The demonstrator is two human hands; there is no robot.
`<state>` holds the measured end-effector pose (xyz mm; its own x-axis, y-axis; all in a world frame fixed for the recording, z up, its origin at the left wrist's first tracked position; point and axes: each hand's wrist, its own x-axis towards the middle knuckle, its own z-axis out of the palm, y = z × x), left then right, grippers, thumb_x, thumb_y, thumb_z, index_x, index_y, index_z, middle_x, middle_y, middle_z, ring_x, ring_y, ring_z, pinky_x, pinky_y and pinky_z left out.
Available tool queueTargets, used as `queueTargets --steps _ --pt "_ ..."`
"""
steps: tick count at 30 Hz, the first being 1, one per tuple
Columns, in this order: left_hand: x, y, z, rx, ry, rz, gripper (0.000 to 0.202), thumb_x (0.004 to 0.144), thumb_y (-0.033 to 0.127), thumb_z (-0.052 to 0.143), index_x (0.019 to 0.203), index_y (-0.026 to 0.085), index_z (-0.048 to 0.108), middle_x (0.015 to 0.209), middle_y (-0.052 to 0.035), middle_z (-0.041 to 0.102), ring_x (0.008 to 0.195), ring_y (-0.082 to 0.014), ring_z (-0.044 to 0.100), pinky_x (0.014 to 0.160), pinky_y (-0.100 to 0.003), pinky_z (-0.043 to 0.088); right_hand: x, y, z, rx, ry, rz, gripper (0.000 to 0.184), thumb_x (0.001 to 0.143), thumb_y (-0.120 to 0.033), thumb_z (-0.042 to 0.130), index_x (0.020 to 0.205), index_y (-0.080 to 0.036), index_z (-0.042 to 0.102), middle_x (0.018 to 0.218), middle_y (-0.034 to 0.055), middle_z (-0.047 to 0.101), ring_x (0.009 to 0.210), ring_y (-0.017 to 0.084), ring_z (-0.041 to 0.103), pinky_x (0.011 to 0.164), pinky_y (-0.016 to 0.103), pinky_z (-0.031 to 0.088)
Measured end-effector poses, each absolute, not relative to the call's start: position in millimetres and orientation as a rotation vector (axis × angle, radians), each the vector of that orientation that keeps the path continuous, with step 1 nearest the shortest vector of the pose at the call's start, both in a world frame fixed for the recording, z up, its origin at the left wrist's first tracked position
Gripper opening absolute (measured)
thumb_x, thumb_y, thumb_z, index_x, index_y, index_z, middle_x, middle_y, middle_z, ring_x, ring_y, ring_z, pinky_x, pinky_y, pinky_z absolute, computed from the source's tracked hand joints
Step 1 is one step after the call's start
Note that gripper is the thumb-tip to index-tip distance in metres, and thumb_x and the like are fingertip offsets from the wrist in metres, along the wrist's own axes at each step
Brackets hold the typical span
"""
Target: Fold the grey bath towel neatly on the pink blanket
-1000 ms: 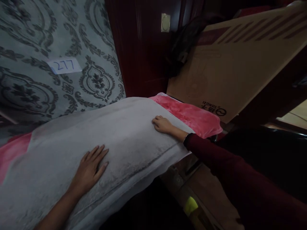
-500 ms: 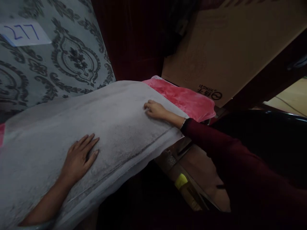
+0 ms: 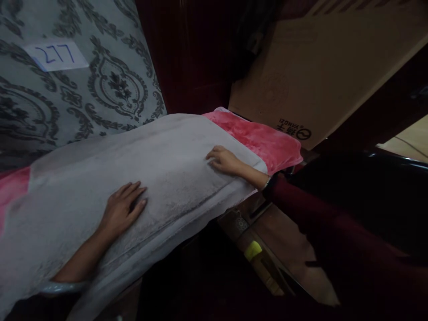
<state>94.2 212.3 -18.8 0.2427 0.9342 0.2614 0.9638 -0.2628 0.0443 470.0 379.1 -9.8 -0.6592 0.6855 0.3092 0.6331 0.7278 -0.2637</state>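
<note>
A whitish-grey cloth point(image 3: 160, 151), with a seam along its near edge, is spread over a long raised surface. My left hand point(image 3: 123, 207) lies palm down on it, fingers stretched out and thumb apart. Farther along to the right, my right hand point(image 3: 225, 160) rests on the same cloth with its fingers loosely bent and nothing visible in them. Pink-red fabric point(image 3: 257, 138) shows beyond the cloth's right end. More pink fabric point(image 3: 15, 183) appears at the left end. What supports the cloth is hidden.
A patterned wall point(image 3: 117, 84) bears a paper marked 277 point(image 3: 58, 54). Behind the right end stands a large cardboard box point(image 3: 301, 76). Below the near edge is a yellow-topped item point(image 3: 253, 250), beside a glossy black object point(image 3: 361, 196).
The view has turned slightly left, showing more pink fabric there. My right hand has shifted a little toward the near edge, and its fingers look less curled. My left hand stays flat.
</note>
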Motion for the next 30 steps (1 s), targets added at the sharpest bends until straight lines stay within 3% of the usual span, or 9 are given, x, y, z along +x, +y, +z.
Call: queueTargets --steps 3,6,9,13,16,19,23,25,30 --pt "146.7 224.0 -7.9 -2.683 -1.547 -0.39 0.049 0.1 0.042 0.034 0.134 0.023 0.064 0.145 -0.0092 0.06 0.137 -0.0283 0.05 0.114 -0.049 0.039 464.4 351.6 -17.4 -0.705 -2.655 0.314 0.031 0.092 -0.02 0.053 0.118 -0.018 0.07 0.115 0.0114 0.063 0.109 0.024 0.056 0.099 0.039 0.044" --pt "191.4 246.0 -2.6 -2.914 -1.373 -0.283 0.042 0.1 0.035 0.037 0.124 0.024 0.069 0.13 -0.0096 0.066 0.118 -0.026 0.058 0.104 -0.046 0.046 452.1 350.5 -22.0 -0.752 -2.741 0.303 0.034 0.093 -0.021 0.052 0.123 -0.02 0.069 0.118 0.0115 0.063 0.111 0.026 0.055 0.097 0.04 0.043" --pt "193.3 269.0 -1.1 -2.696 -1.604 -0.176 0.04 0.097 0.03 0.041 0.122 0.02 0.069 0.119 -0.0146 0.065 0.109 -0.0303 0.058 0.092 -0.049 0.049 448.9 366.4 -20.8 -1.05 -2.691 0.19 0.04 0.096 -0.023 0.049 0.133 -0.022 0.065 0.128 0.0137 0.06 0.117 0.03 0.052 0.097 0.045 0.042" --pt "173.1 278.0 -1.4 -2.427 -1.757 -0.26 0.04 0.094 0.03 0.044 0.123 0.017 0.069 0.116 -0.0173 0.063 0.11 -0.0336 0.055 0.094 -0.051 0.048 462.3 372.7 -19.0 -1.101 -2.546 0.144 0.038 0.095 -0.023 0.05 0.129 -0.018 0.066 0.126 0.0158 0.06 0.116 0.03 0.051 0.1 0.045 0.042" --pt "186.5 272.2 -7.5 -2.633 -1.567 -0.334 0.039 0.094 0.032 0.048 0.126 0.019 0.067 0.124 -0.015 0.061 0.114 -0.0307 0.054 0.098 -0.048 0.046 467.6 361.9 -24.1 -0.878 -2.573 0.186 0.032 0.094 -0.025 0.051 0.119 -0.018 0.07 0.115 0.0136 0.063 0.108 0.027 0.054 0.098 0.041 0.044" --pt "206.3 272.7 -14.7 -2.698 -1.512 -0.275 0.041 0.096 0.034 0.047 0.132 0.023 0.064 0.137 -0.0137 0.059 0.12 -0.031 0.052 0.099 -0.051 0.044 463.9 357.4 -29.7 -0.837 -2.679 0.171 0.036 0.096 -0.027 0.051 0.126 -0.021 0.069 0.118 0.013 0.063 0.108 0.027 0.055 0.095 0.042 0.045" --pt "201.2 289.3 -16.1 -2.384 -1.803 -0.238 0.047 0.097 0.038 0.045 0.139 0.023 0.06 0.146 -0.0163 0.055 0.132 -0.0358 0.048 0.107 -0.058 0.039 453.0 368.4 -28.0 -1.167 -2.596 0.058 0.044 0.098 -0.03 0.051 0.141 -0.023 0.061 0.134 0.0166 0.059 0.119 0.032 0.052 0.096 0.047 0.044" --pt "192.0 297.4 -16.3 -2.347 -1.827 -0.227 0.053 0.097 0.041 0.046 0.147 0.023 0.054 0.157 -0.0164 0.046 0.143 -0.0374 0.04 0.114 -0.06 0.033 444.4 374.5 -26.5 -1.094 -2.635 0.075 0.048 0.099 -0.034 0.053 0.145 -0.024 0.057 0.146 0.0167 0.053 0.129 0.033 0.049 0.1 0.049 0.043" --pt "173.3 316.0 -20.6 -2.659 -1.625 -0.03 0.059 0.102 0.047 0.037 0.158 0.031 0.038 0.167 -0.0062 0.033 0.155 -0.0298 0.024 0.124 -0.06 0.019 426.9 398.7 -29.7 -0.847 -2.872 0.134 0.051 0.105 -0.041 0.043 0.155 -0.029 0.045 0.162 0.0115 0.04 0.146 0.031 0.036 0.115 0.058 0.032"
